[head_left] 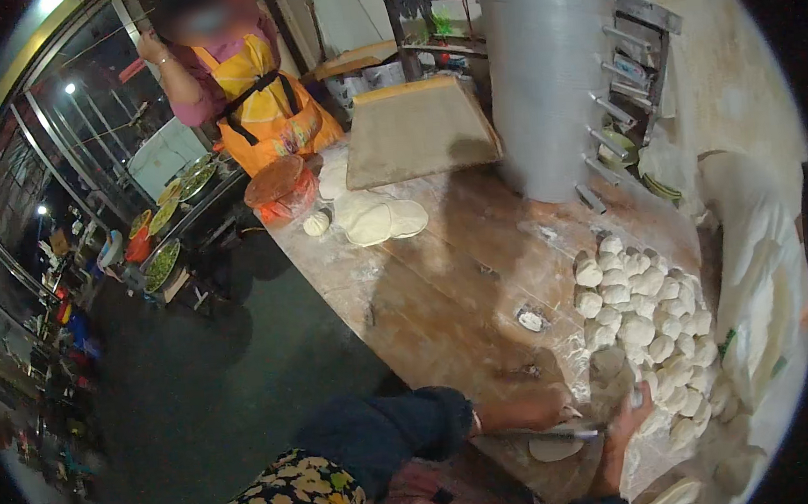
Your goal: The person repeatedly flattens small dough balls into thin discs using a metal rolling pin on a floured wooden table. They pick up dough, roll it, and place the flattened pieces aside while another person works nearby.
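Observation:
My left hand (545, 408) reaches over the floured wooden table, blurred, with a small pale thing at its fingertips that I cannot make out. My right hand (631, 412) is beside the dough balls (638, 330), its fingers around or against a pale, shiny object that is too blurred to name. Just below my hands a slim rod-like tool (564, 434) with a shiny end lies above a flat dough round (555, 448). Many floured dough balls sit crowded together on the right part of the table. A small light patch (532, 319) is on the wood above my left hand.
Flattened dough pieces (384, 222), a pleated bun (315, 223) and a red-wrapped tub (281, 187) are at the far end, near a board (424, 131). A person in an orange apron (274, 106) stands there. A large metal cylinder (549, 73) rises behind the table.

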`<action>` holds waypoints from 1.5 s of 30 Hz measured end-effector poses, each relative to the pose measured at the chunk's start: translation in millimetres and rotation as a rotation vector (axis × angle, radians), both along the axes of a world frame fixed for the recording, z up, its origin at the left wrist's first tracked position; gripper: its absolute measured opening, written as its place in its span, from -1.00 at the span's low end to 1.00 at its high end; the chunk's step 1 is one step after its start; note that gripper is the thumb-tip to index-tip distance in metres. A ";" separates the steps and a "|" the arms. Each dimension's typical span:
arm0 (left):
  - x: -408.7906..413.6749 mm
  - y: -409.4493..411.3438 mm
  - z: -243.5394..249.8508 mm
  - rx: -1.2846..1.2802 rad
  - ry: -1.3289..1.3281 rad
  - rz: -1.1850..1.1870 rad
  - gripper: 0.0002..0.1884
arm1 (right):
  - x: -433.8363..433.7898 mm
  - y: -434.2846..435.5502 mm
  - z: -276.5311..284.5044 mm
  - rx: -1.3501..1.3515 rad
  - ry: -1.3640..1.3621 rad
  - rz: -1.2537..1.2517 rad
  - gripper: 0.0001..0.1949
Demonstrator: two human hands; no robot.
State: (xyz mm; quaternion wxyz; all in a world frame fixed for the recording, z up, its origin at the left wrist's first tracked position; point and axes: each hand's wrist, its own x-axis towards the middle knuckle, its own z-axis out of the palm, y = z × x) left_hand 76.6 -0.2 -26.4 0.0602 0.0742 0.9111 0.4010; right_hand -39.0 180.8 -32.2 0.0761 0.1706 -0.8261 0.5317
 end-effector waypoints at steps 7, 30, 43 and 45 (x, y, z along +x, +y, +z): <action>2.2 -9.2 -24.8 0.220 -0.050 0.167 -0.71 | 76.0 31.1 -6.4 -0.503 -0.187 -0.223 -0.70; 17.5 0.2 11.3 0.147 -0.182 0.031 -0.71 | 95.8 78.5 -21.3 -0.359 -0.142 -0.185 -0.86; 2.6 -5.2 11.7 0.182 -0.104 0.251 -0.81 | 93.1 68.1 -5.5 -0.455 -0.187 -0.102 -0.76; 11.2 -7.1 5.0 0.278 -0.228 0.247 -0.80 | 113.3 76.5 8.5 -0.469 -0.293 0.037 -0.77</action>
